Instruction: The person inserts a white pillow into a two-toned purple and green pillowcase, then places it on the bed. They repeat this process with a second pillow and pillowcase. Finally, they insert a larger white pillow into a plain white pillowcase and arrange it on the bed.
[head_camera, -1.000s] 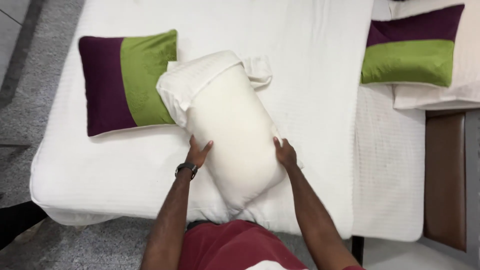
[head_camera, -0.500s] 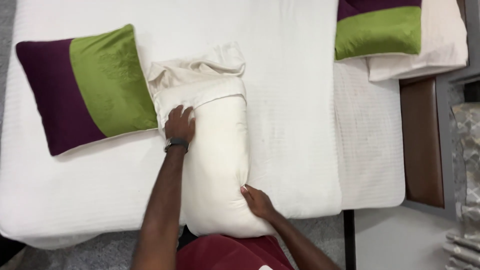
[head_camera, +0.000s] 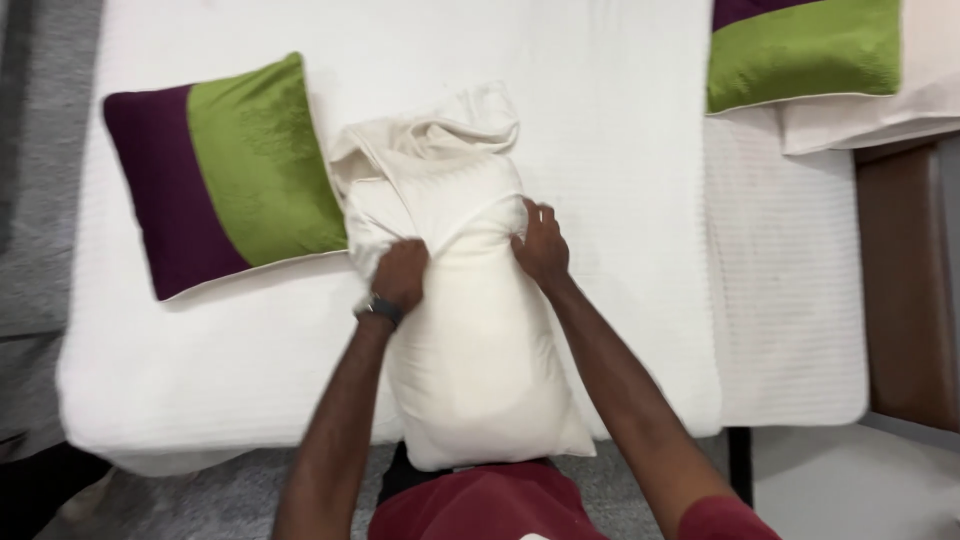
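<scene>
a long white pillow (head_camera: 470, 340) lies lengthwise on the white bed (head_camera: 620, 120), its near end hanging over the bed's edge toward the person's red shirt (head_camera: 490, 510). the left hand (head_camera: 400, 275) and right hand (head_camera: 541, 243) each pinch the bunched cream pillowcase (head_camera: 430, 160) at either side of the pillow, fingers curled shut on the cloth, a grip that suits working the case along the filling. loose fabric gathers in folds at the far end. a purple and green cushion (head_camera: 235, 170) lies just beside it on the left, nearly touching; a second cushion (head_camera: 800, 45) sits well apart at the upper right, near a brown side table (head_camera: 905, 290).
</scene>
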